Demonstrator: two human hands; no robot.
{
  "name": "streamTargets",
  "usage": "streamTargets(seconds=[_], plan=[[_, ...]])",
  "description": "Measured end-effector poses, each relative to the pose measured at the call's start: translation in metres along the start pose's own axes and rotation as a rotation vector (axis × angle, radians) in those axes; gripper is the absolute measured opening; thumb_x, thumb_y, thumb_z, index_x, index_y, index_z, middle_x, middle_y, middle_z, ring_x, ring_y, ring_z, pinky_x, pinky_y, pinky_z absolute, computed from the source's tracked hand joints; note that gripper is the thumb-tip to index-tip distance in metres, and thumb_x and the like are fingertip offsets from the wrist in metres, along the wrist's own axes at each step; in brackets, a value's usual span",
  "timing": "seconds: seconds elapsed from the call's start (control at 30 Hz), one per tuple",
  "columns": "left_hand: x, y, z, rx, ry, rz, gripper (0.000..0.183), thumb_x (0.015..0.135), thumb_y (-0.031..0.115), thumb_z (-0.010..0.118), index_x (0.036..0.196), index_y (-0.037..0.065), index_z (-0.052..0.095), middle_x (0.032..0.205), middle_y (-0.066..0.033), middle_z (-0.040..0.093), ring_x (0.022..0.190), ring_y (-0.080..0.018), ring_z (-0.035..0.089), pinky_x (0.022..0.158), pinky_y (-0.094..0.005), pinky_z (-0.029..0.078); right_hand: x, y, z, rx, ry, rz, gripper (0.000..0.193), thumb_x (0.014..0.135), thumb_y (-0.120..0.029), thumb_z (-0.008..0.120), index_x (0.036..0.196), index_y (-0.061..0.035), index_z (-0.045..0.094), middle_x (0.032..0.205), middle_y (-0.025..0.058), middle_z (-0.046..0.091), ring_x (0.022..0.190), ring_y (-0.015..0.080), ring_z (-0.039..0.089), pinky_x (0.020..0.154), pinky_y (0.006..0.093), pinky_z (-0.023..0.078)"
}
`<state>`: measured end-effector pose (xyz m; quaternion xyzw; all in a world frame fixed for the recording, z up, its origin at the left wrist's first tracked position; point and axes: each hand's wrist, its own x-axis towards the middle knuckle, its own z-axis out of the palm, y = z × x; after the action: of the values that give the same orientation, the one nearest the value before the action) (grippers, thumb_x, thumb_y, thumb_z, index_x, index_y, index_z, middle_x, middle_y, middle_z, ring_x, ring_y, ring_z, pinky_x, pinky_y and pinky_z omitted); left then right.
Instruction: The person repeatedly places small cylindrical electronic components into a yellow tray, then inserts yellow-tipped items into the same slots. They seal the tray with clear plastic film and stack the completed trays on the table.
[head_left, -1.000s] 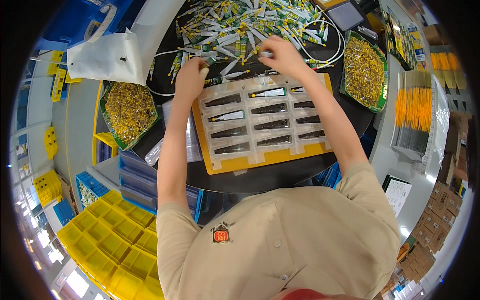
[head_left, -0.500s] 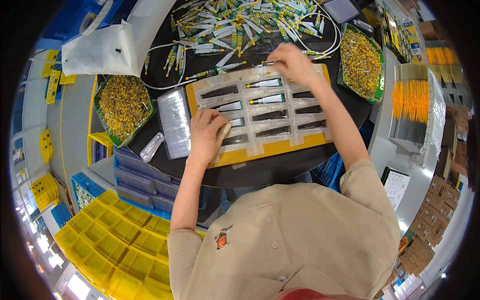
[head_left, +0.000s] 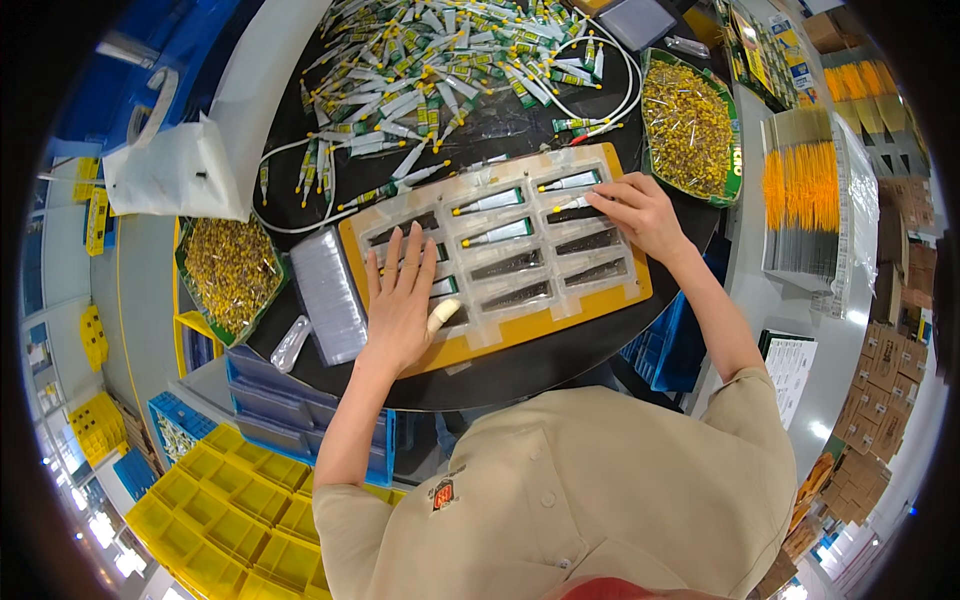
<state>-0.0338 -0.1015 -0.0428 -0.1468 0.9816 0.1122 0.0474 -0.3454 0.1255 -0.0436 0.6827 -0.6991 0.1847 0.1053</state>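
A yellow board (head_left: 545, 325) with clear plastic blister compartments lies tilted on the black table. My left hand (head_left: 400, 305) rests flat on its left column, fingers spread. A pale cover wraps the thumb. My right hand (head_left: 645, 218) pinches a small white tube (head_left: 575, 203) by one end, over the second compartment of the right column. Just above it lies another tube (head_left: 570, 181). Two silver-and-green tubes (head_left: 497, 232) fill the upper middle compartments; the lower middle and right ones show only dark bottoms. Tubes under my left hand are partly hidden.
Beyond the board spreads a heap of tubes (head_left: 420, 70) with a white cord loop (head_left: 632, 95). Green trays of yellow-topped pieces stand left (head_left: 232, 275) and right (head_left: 688, 125). Beside the board lie stacked clear blisters (head_left: 330, 300) and a box cutter (head_left: 290, 345).
My right hand has come from the board's far edge down to the right column and shows a tube in its fingers. My left fingers have gone from curled to spread. The view has shifted slightly.
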Motion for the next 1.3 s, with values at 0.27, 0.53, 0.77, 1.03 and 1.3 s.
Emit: streamTargets(seconds=[0.27,0.53,0.77,1.03,1.3], plan=[[0.196,-0.031,-0.006,0.074,0.619,0.191,0.042,0.076,-0.004,0.062,0.112,0.015,0.07,0.119,-0.0048,0.06,0.113,-0.031,0.053,0.096,-0.046,0.043,0.105,0.055,0.065,0.22,0.198,0.26,0.008,0.081,-0.015,0.069,0.084,-0.0077,0.069,0.08,0.0078,0.063,0.082,0.028,0.06,0.072,0.0381,0.051],[0.232,-0.054,-0.007,-0.136,0.288,0.176,0.012,0.085,0.006,0.066,0.096,0.007,0.067,0.107,-0.0075,0.06,0.1,-0.0301,0.059,0.084,-0.0393,0.05,0.146,0.051,0.11,0.053,0.126,0.537,0.019,0.078,-0.021,0.075,0.084,-0.006,0.066,0.089,0.0135,0.065,0.089,0.0331,0.062,0.075,0.042,0.051],[0.067,-0.037,-0.015,-1.188,0.876,-0.305,0.014,0.088,0.003,0.071,0.099,-0.002,0.064,0.093,-0.0073,0.066,0.078,-0.0148,0.068,0.07,-0.0266,0.055,0.125,-0.06,0.087,0.299,0.229,-0.25,0.015,0.078,-0.011,0.072,0.093,-0.0111,0.07,0.094,0.0019,0.066,0.087,0.0208,0.062,0.079,0.0341,0.049],[-0.055,0.011,0.023,-0.792,0.631,-0.156,0.014,0.077,0.007,0.078,0.087,0.003,0.068,0.09,-0.0089,0.067,0.086,-0.0267,0.063,0.078,-0.0349,0.049,0.159,-0.04,0.115,0.318,0.141,-0.15,0.016,0.072,-0.006,0.067,0.087,-0.0092,0.07,0.094,0.0054,0.07,0.096,0.0279,0.063,0.078,0.0415,0.05],[-0.055,0.009,0.034,-0.36,0.564,-0.103,0.016,0.075,0.014,0.077,0.089,0.011,0.069,0.096,-0.0058,0.062,0.098,-0.0299,0.054,0.084,-0.0422,0.04,0.154,-0.012,0.092,0.397,-0.097,0.142,0.019,0.091,-0.012,0.062,0.108,-0.0056,0.064,0.099,0.0126,0.065,0.095,0.0334,0.057,0.085,0.0425,0.046]])
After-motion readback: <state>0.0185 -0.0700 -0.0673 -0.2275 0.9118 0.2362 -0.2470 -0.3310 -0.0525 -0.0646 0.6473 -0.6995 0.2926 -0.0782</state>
